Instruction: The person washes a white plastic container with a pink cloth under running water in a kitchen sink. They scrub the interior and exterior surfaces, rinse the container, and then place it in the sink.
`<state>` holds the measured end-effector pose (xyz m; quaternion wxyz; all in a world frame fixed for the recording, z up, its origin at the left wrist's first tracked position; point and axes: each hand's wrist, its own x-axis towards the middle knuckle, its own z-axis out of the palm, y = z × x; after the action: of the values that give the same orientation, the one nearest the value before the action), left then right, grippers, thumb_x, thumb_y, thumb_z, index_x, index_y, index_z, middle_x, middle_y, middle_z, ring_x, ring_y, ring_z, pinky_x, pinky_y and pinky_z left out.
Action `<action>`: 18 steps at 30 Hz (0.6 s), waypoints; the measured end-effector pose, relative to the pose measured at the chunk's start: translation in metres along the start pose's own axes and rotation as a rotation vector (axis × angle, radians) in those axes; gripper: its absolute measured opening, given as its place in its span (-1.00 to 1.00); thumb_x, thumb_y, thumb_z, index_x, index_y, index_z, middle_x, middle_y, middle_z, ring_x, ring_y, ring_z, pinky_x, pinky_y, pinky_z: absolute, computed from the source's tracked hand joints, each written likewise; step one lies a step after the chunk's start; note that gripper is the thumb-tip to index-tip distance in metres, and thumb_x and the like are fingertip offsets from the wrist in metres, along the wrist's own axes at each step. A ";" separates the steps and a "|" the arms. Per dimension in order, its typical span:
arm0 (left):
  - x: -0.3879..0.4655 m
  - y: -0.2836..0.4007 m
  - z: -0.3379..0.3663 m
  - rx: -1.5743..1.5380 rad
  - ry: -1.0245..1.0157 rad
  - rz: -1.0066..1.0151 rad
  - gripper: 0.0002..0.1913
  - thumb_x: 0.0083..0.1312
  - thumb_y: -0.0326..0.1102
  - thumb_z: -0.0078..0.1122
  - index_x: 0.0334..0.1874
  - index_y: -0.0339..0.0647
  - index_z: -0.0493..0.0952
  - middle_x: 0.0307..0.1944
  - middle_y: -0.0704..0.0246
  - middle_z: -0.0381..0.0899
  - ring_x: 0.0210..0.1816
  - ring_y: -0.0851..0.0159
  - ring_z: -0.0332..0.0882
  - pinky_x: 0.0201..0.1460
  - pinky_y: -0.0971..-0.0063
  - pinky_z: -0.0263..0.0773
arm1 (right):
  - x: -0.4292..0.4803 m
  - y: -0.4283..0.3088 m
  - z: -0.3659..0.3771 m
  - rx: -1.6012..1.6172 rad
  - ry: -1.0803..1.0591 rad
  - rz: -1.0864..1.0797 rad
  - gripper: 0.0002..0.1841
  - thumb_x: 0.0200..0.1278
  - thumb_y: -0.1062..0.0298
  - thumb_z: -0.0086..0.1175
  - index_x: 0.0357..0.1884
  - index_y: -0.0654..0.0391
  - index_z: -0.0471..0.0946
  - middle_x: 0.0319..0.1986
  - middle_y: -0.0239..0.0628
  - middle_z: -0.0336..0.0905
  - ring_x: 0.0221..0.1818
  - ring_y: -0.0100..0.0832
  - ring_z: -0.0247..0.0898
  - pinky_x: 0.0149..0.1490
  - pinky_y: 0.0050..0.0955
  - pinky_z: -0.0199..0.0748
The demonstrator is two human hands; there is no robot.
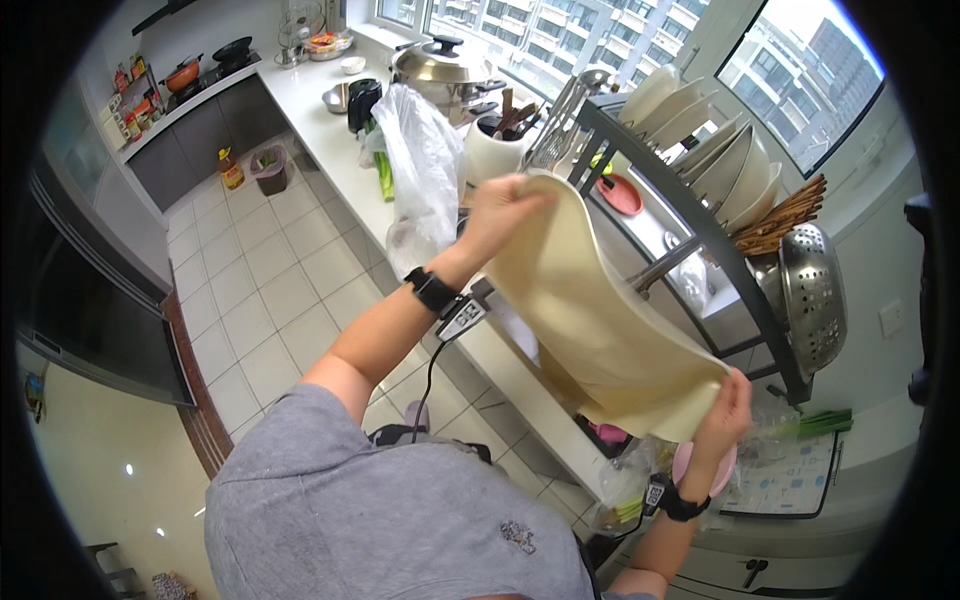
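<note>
A pale yellow flexible sheet, perhaps a cloth or a soft mat, hangs stretched between my hands, its upper edge sagging. My left hand grips one top corner, close to a white utensil crock. The opposite corner is pinched in my right hand, above a pink bowl. Beneath and behind the sheet is the sink, mostly hidden by it. A clear plastic bag stands beside my left forearm.
A dark dish rack with plates, chopsticks and a steel colander spans the sink. A large steel pot stands by the window. Green stalks lie at the counter edge. A patterned cutting board lies at right.
</note>
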<state>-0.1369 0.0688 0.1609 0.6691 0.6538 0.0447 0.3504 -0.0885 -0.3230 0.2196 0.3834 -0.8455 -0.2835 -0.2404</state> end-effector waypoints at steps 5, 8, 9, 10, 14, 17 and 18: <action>-0.026 -0.012 0.001 -0.039 0.182 0.126 -0.87 0.26 -0.46 0.22 -0.19 -0.27 0.69 -0.34 0.40 0.71 -0.33 0.47 0.62 -0.21 0.57 0.52 | -0.022 -0.001 0.001 -0.058 0.236 0.017 -0.86 0.39 0.40 0.06 -0.19 0.26 0.56 -0.41 -0.10 0.59 -0.37 -0.23 0.54 -0.23 -0.39 0.43; -0.035 -0.009 -0.001 -0.102 0.158 0.054 -0.84 0.29 -0.48 0.21 -0.13 -0.34 0.66 -0.30 0.39 0.70 -0.27 0.51 0.61 -0.15 0.63 0.51 | -0.034 0.004 0.006 0.049 0.116 -0.001 -0.86 0.41 0.40 0.06 -0.18 0.25 0.58 -0.42 -0.19 0.62 -0.38 -0.36 0.55 -0.25 -0.43 0.44; -0.033 -0.006 0.000 -0.029 0.088 -0.021 -0.83 0.30 -0.46 0.22 -0.11 -0.35 0.65 -0.30 0.40 0.70 -0.26 0.51 0.60 -0.14 0.64 0.49 | -0.035 0.006 0.006 -0.078 -0.126 0.004 -0.85 0.41 0.40 0.06 -0.17 0.25 0.59 -0.42 -0.23 0.64 -0.37 -0.42 0.55 -0.25 -0.44 0.45; -0.038 -0.002 0.000 -0.067 0.128 0.064 -0.83 0.30 -0.44 0.24 -0.12 -0.35 0.65 -0.30 0.41 0.70 -0.27 0.52 0.59 -0.16 0.64 0.48 | -0.036 0.008 0.004 -0.040 0.011 0.123 -0.85 0.41 0.39 0.07 -0.16 0.25 0.59 -0.42 -0.21 0.64 -0.38 -0.41 0.55 -0.24 -0.44 0.46; -0.021 0.012 -0.004 0.118 0.146 0.179 -0.80 0.32 -0.40 0.23 -0.07 -0.33 0.64 -0.23 0.43 0.68 -0.23 0.51 0.57 -0.12 0.62 0.46 | -0.027 0.011 -0.007 -0.056 0.173 -0.042 -0.83 0.38 0.36 0.10 -0.16 0.26 0.58 -0.42 -0.17 0.63 -0.41 -0.40 0.53 -0.25 -0.47 0.45; -0.003 0.014 -0.009 0.141 0.110 0.078 -0.77 0.31 -0.37 0.26 -0.06 -0.35 0.64 -0.22 0.43 0.68 -0.23 0.54 0.55 -0.14 0.65 0.44 | -0.016 0.005 -0.017 -0.020 0.113 0.073 -0.83 0.37 0.34 0.12 -0.18 0.25 0.58 -0.38 -0.12 0.64 -0.39 -0.30 0.55 -0.24 -0.43 0.46; 0.005 0.014 -0.009 0.046 0.113 0.203 -0.78 0.29 -0.36 0.28 -0.09 -0.33 0.66 -0.27 0.45 0.69 -0.27 0.56 0.54 -0.19 0.66 0.43 | -0.012 0.002 -0.019 0.023 0.258 -0.041 -0.83 0.36 0.33 0.12 -0.21 0.23 0.59 -0.38 -0.08 0.62 -0.38 -0.21 0.56 -0.23 -0.36 0.47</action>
<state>-0.1435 0.0783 0.1747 0.6114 0.6493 0.0243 0.4516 -0.0996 -0.3429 0.2222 0.4214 -0.7972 -0.2516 -0.3515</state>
